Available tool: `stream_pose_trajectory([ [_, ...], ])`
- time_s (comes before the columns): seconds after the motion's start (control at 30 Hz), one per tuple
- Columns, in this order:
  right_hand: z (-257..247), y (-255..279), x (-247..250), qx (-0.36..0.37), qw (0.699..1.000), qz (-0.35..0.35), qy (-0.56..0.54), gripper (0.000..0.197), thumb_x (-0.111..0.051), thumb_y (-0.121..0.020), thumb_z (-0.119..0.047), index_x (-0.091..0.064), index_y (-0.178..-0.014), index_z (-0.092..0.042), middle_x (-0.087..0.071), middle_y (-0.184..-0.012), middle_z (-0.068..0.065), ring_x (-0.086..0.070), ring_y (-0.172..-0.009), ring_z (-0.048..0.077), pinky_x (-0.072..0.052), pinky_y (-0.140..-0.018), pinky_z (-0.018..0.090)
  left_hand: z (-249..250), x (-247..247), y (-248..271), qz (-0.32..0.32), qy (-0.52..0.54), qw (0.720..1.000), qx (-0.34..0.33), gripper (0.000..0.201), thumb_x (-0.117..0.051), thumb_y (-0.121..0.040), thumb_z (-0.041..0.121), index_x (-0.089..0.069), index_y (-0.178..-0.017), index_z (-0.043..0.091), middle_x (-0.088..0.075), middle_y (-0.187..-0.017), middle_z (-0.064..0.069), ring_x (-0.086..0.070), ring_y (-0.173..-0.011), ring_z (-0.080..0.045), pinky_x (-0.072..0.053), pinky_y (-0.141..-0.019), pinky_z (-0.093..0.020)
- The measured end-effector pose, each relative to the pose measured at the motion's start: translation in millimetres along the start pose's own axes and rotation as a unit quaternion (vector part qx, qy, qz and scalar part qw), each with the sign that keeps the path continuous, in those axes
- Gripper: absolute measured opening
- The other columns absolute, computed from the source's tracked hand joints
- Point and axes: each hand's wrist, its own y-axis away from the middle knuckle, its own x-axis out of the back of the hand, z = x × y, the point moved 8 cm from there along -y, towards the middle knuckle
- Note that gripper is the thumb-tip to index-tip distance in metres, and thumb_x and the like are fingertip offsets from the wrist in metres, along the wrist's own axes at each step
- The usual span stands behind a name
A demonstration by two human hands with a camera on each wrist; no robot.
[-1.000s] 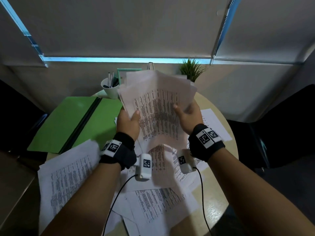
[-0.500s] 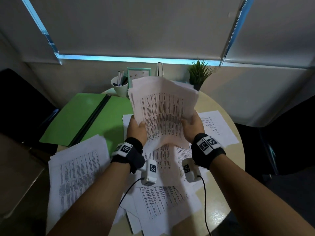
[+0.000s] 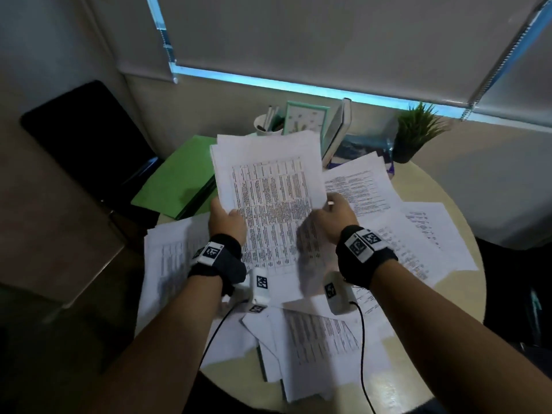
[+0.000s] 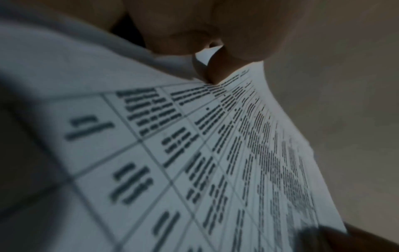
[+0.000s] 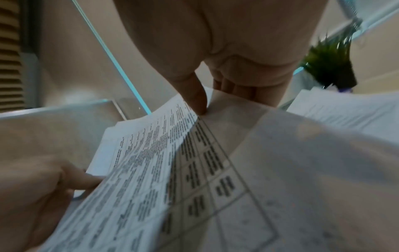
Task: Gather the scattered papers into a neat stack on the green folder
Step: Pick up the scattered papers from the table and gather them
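Observation:
I hold a bundle of printed papers [image 3: 268, 186] tilted above the round table, in front of the open green folder [image 3: 179, 180]. My left hand [image 3: 227, 216] grips its left edge; in the left wrist view the thumb [image 4: 212, 71] presses on the top sheet [image 4: 194, 153]. My right hand [image 3: 328, 206] pinches the right edge, thumb [image 5: 194, 95] on the front and fingers [image 5: 237, 88] behind the bundle [image 5: 146, 170]. Loose sheets lie at the left [image 3: 167, 264], at the right [image 3: 424, 234], behind the right hand [image 3: 358, 186] and at the front [image 3: 316, 339].
Along the back of the table stand a pen cup [image 3: 265, 127], a framed picture [image 3: 304, 118], an upright book [image 3: 339, 130] and a small potted plant [image 3: 415, 132]. A black chair [image 3: 86, 135] is at the left. Cables hang from both wrists over the front sheets.
The bundle has come down and tipped flatter toward the table, with its sheets less fanned. Both hands have kept hold of its sides.

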Motion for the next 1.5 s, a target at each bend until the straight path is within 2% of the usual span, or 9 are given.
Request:
stream_pose_trajectory([
  [0.37, -1, 29, -171, -0.042, 0.981, -0.146, 0.119, 0.030, -0.036, -0.098, -0.026, -0.051, -0.121, -0.014, -0.063, -0.107, 0.014, -0.056, -0.083, 0.028, -0.046, -0.075, 0.030, -119, 112, -39, 0.022, -0.141, 0.977, 0.161, 0.042, -0.039, -0.093, 0.001, -0.043, -0.134, 0.003, -0.052, -0.134, -0.020, -0.050, -0.119, -0.039, -0.042, -0.095, -0.039],
  [0.5, 5, 42, -206, -0.067, 0.969, -0.189, 0.147, 0.027, -0.038, -0.098, -0.031, -0.050, -0.117, -0.016, -0.060, -0.096, 0.007, -0.062, -0.085, 0.029, -0.052, -0.076, 0.034, -151, 129, -56, 0.018, -0.153, 0.974, 0.168, 0.042, -0.047, -0.087, 0.002, -0.053, -0.128, 0.007, -0.061, -0.123, -0.019, -0.058, -0.110, -0.040, -0.049, -0.091, -0.041],
  [0.63, 10, 48, -217, -0.083, 0.963, -0.197, 0.165, 0.029, -0.041, -0.098, -0.025, -0.053, -0.119, -0.011, -0.064, -0.110, 0.011, -0.061, -0.087, 0.028, -0.049, -0.073, 0.029, -169, 133, -66, 0.009, -0.165, 0.971, 0.170, 0.035, -0.050, -0.083, 0.005, -0.059, -0.117, 0.007, -0.067, -0.108, -0.014, -0.063, -0.095, -0.036, -0.051, -0.077, -0.035],
  [0.7, 8, 47, -215, -0.071, 0.960, -0.197, 0.187, 0.029, -0.044, -0.097, -0.020, -0.058, -0.117, -0.005, -0.064, -0.113, 0.013, -0.061, -0.095, 0.030, -0.045, -0.074, 0.027, -169, 132, -65, 0.015, -0.174, 0.969, 0.173, 0.032, -0.051, -0.079, 0.009, -0.060, -0.110, 0.009, -0.066, -0.102, -0.009, -0.064, -0.093, -0.034, -0.050, -0.078, -0.033],
  [0.8, 6, 42, -208, -0.062, 0.958, -0.184, 0.211, 0.033, -0.047, -0.095, -0.021, -0.063, -0.116, -0.001, -0.063, -0.117, 0.015, -0.061, -0.105, 0.031, -0.047, -0.079, 0.030, -172, 130, -67, 0.022, -0.218, 0.961, 0.167, 0.064, -0.052, -0.066, 0.023, -0.048, -0.130, 0.016, -0.055, -0.128, -0.010, -0.055, -0.114, -0.037, -0.049, -0.093, -0.049],
  [1.0, 11, 28, -185, -0.067, 0.965, -0.145, 0.207, 0.033, -0.054, -0.092, -0.026, -0.065, -0.116, -0.006, -0.066, -0.117, 0.013, -0.063, -0.105, 0.030, -0.051, -0.090, 0.032, -146, 119, -54, 0.035, -0.241, 0.960, 0.141, 0.077, -0.060, -0.080, 0.018, -0.023, -0.148, 0.016, -0.024, -0.154, -0.009, -0.023, -0.141, -0.033, -0.019, -0.115, -0.052],
  [1.2, 31, 22, -139, -0.082, 0.972, -0.110, 0.192, 0.043, -0.058, -0.089, -0.030, -0.060, -0.129, -0.014, -0.061, -0.130, 0.008, -0.058, -0.118, 0.026, -0.046, -0.098, 0.030, -107, 77, -39, 0.029, -0.213, 0.976, 0.034, 0.067, -0.060, -0.082, 0.012, -0.033, -0.144, 0.016, -0.032, -0.151, -0.007, -0.031, -0.139, -0.029, -0.025, -0.114, -0.047],
  [1.33, 55, 17, -89, -0.106, 0.974, -0.082, 0.183, 0.042, -0.057, -0.088, -0.024, -0.058, -0.130, -0.017, -0.062, -0.128, 0.005, -0.061, -0.108, 0.025, -0.046, -0.087, 0.026, -81, 27, -26, -0.048, -0.141, 0.989, 0.010, 0.056, -0.051, -0.089, 0.006, -0.036, -0.142, 0.018, -0.045, -0.142, -0.008, -0.051, -0.121, -0.030, -0.045, -0.100, -0.040],
  [1.5, 109, 17, -23, -0.174, 0.971, -0.029, 0.160, 0.049, -0.057, -0.090, -0.025, -0.048, -0.137, -0.015, -0.055, -0.131, 0.012, -0.062, -0.100, 0.029, -0.051, -0.079, 0.031, -68, -34, -10, -0.114, -0.132, 0.984, 0.019, 0.055, -0.053, -0.091, 0.008, -0.034, -0.142, 0.018, -0.043, -0.144, -0.005, -0.050, -0.121, -0.030, -0.044, -0.091, -0.035],
])
